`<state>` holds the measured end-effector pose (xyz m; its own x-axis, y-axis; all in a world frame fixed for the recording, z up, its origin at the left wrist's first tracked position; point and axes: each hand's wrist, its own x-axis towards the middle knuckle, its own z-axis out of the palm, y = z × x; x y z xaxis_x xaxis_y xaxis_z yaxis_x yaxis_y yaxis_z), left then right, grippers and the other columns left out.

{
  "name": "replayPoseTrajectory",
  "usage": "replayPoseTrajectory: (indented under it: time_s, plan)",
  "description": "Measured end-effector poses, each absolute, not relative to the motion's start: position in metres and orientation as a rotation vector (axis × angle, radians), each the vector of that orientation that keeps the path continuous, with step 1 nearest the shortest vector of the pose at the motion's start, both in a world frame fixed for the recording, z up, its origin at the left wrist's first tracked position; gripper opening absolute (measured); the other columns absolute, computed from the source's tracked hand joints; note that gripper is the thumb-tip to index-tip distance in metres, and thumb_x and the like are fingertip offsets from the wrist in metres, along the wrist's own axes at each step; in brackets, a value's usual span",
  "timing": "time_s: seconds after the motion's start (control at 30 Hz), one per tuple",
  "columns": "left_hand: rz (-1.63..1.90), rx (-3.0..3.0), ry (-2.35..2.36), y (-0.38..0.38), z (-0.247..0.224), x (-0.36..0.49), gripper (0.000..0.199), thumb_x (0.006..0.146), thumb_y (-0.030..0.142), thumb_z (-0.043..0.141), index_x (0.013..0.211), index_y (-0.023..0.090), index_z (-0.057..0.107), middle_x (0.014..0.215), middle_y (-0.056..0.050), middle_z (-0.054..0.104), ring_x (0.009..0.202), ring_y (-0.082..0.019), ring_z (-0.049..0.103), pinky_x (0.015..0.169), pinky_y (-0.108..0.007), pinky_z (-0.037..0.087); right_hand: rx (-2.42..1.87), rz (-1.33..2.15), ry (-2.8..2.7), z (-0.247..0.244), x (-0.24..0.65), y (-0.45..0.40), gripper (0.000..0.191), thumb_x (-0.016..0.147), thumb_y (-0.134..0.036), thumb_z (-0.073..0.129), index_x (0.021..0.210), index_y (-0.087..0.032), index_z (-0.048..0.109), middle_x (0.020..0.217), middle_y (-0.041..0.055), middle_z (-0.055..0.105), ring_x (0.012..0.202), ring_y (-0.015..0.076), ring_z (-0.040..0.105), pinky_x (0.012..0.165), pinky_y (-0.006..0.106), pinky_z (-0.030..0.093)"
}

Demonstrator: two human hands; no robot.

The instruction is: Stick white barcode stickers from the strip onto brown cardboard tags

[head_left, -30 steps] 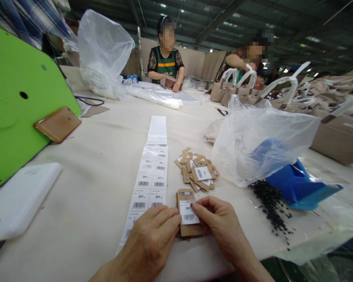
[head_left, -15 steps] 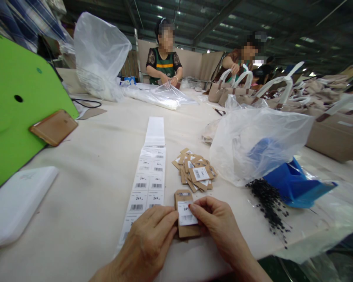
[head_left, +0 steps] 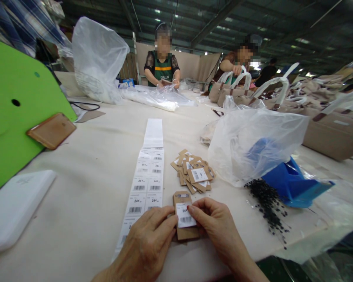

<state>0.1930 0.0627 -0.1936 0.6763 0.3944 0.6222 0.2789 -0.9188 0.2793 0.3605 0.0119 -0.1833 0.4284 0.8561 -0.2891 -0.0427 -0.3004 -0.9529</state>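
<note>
A stack of brown cardboard tags lies on the table near its front edge, and a white price label rests on the top tag. My right hand pinches the label's right side between thumb and finger. From the left, my left hand presses its fingers together against the stack's left edge. Under and beyond my left hand runs a strip of price labels with barcodes. Behind the stack is a loose pile of labelled brown tags.
Right of the tags are a clear plastic bag, black strings and a blue container. Left stand a green board, a phone and a white box. Two people work across the table near beige handbags.
The view has shifted slightly. Both hands stay at the stack, with the label between them nearly unchanged. Across the table, a person's hands now hold something brown near the plastic.
</note>
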Motion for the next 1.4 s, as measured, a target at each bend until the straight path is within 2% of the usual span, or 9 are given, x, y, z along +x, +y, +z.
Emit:
replayPoseTrajectory:
  time_s: [0.17,0.4,0.53,0.67,1.0,1.17,1.27,1.33,1.4]
  plan:
    - [1.01,2.748,0.511,0.064,-0.201,0.191,0.026,0.088,0.006,0.039,0.104,0.013,0.058,0.112,-0.012,0.063,0.094,-0.021,0.059,0.081,-0.033,0.055,-1.711,0.992,-0.842,-0.186,0.36,0.01,0.029,0.064,-0.045,0.062,0.063,-0.016,0.06,0.054,-0.0011,0.057,0.049,0.0119,0.048,0.045,0.021,0.035]
    - [0.914,2.753,0.53,0.064,-0.194,0.195,0.022,0.09,0.01,0.039,0.099,0.014,0.058,0.103,-0.011,0.066,0.086,-0.023,0.059,0.073,-0.039,0.056,-1.973,0.662,-1.129,-0.176,0.352,0.007,0.017,0.073,-0.031,0.053,0.063,-0.019,0.058,0.056,-0.0017,0.058,0.053,0.014,0.054,0.052,0.023,0.037]
    - [0.876,2.738,0.531,0.064,-0.193,0.195,0.021,0.09,0.012,0.04,0.1,0.015,0.058,0.107,-0.01,0.065,0.091,-0.023,0.059,0.078,-0.039,0.055,-2.129,0.522,-1.285,-0.171,0.351,0.007,0.012,0.077,-0.021,0.054,0.067,-0.02,0.059,0.062,-0.001,0.063,0.059,0.0158,0.06,0.056,0.024,0.039]
    - [0.9,2.717,0.532,0.064,-0.197,0.195,0.021,0.092,0.013,0.038,0.099,0.016,0.058,0.108,-0.01,0.065,0.091,-0.023,0.059,0.078,-0.038,0.054,-2.264,0.373,-1.408,-0.17,0.348,0.007,0.01,0.08,-0.02,0.057,0.07,-0.021,0.059,0.067,0.0,0.065,0.063,0.0191,0.062,0.059,0.026,0.039]
    - [0.865,2.709,0.526,0.063,-0.195,0.195,0.019,0.09,0.01,0.041,0.097,0.015,0.058,0.108,-0.01,0.065,0.089,-0.024,0.059,0.075,-0.041,0.056,-2.234,-0.238,-1.586,-0.181,0.331,0.001,0.01,0.077,-0.016,0.063,0.076,-0.02,0.054,0.064,-0.001,0.059,0.05,0.0201,0.061,0.043,0.027,0.036]
    - [0.895,2.72,0.527,0.063,-0.194,0.195,0.016,0.088,0.009,0.043,0.091,0.015,0.058,0.107,-0.011,0.065,0.088,-0.025,0.06,0.074,-0.043,0.057,-2.282,-0.395,-1.479,-0.184,0.335,-0.001,0.026,0.075,-0.026,0.067,0.094,-0.014,0.055,0.08,0.0065,0.059,0.047,0.0193,0.059,0.037,0.027,0.038]
    - [0.886,2.725,0.533,0.062,-0.194,0.195,0.015,0.087,0.008,0.044,0.086,0.014,0.058,0.103,-0.011,0.066,0.086,-0.026,0.06,0.072,-0.045,0.057,-2.043,-0.464,-1.587,-0.19,0.339,-0.003,0.024,0.082,-0.023,0.057,0.105,-0.014,0.055,0.095,0.0112,0.059,0.068,0.0226,0.063,0.049,0.028,0.046]
    - [0.89,2.714,0.54,0.061,-0.195,0.195,0.014,0.086,0.008,0.045,0.088,0.014,0.058,0.103,-0.011,0.066,0.087,-0.026,0.06,0.073,-0.046,0.057,-1.82,-0.482,-1.741,-0.194,0.341,-0.004,0.023,0.087,-0.014,0.044,0.107,-0.017,0.057,0.1,0.0096,0.061,0.083,0.0234,0.059,0.063,0.031,0.047]
    - [0.91,2.693,0.548,0.06,-0.195,0.195,0.016,0.086,0.007,0.045,0.092,0.013,0.058,0.105,-0.012,0.065,0.09,-0.026,0.06,0.076,-0.045,0.056,-1.696,-0.45,-1.864,-0.197,0.34,-0.003,0.031,0.088,-0.008,0.037,0.108,-0.018,0.058,0.1,0.0068,0.063,0.086,0.023,0.055,0.069,0.033,0.044]
